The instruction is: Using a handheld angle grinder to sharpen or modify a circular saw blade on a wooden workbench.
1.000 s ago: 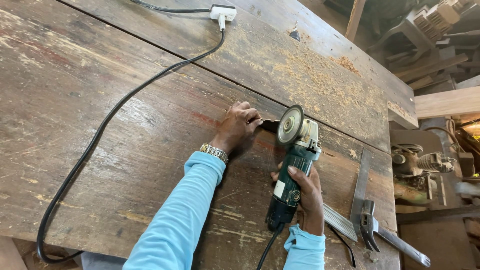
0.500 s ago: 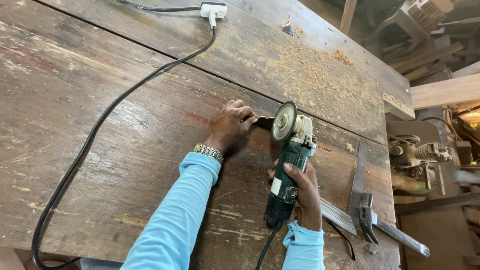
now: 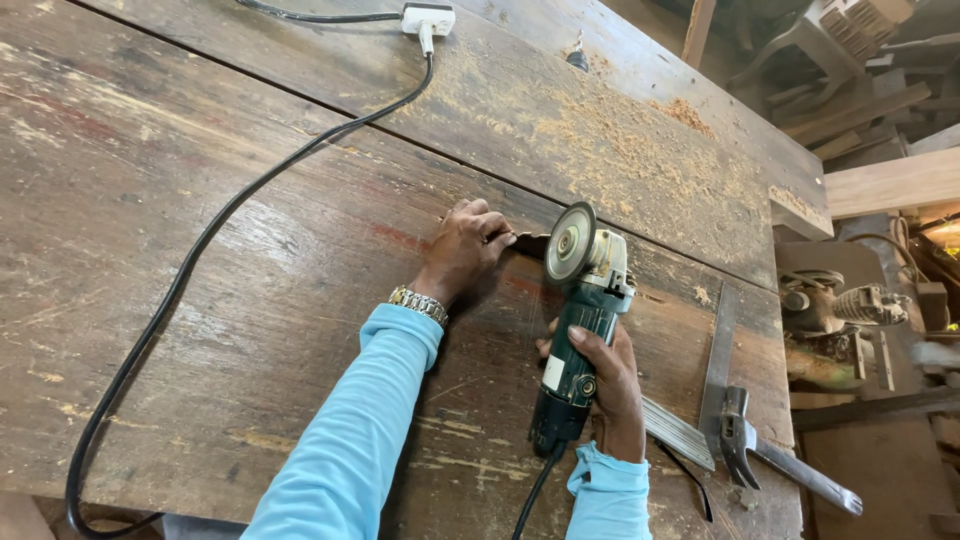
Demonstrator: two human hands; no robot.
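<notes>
Hardly anything has shifted since half a second ago: both hands keep their places on the bench, and the disc sits at the same spot against the small piece. At the middle of the worn wooden workbench [image 3: 200,250], the left hand [image 3: 462,250] lies palm down, its fingers together and pinched on a small dark metal piece [image 3: 528,243] held flat on the boards. Just right of it, the angle grinder [image 3: 578,330] points away from the person, its round disc [image 3: 568,243] touching the right end of that piece. The right hand [image 3: 600,385] is wrapped around the green grinder body, fingers clamped on it, near the bench's near edge. A black cable [image 3: 220,215] runs from a white plug socket [image 3: 427,17] at the far edge down the left side. To the right lie a steel square [image 3: 716,365] and a hammer [image 3: 765,450], with sawdust [image 3: 600,130] scattered beyond.
</notes>
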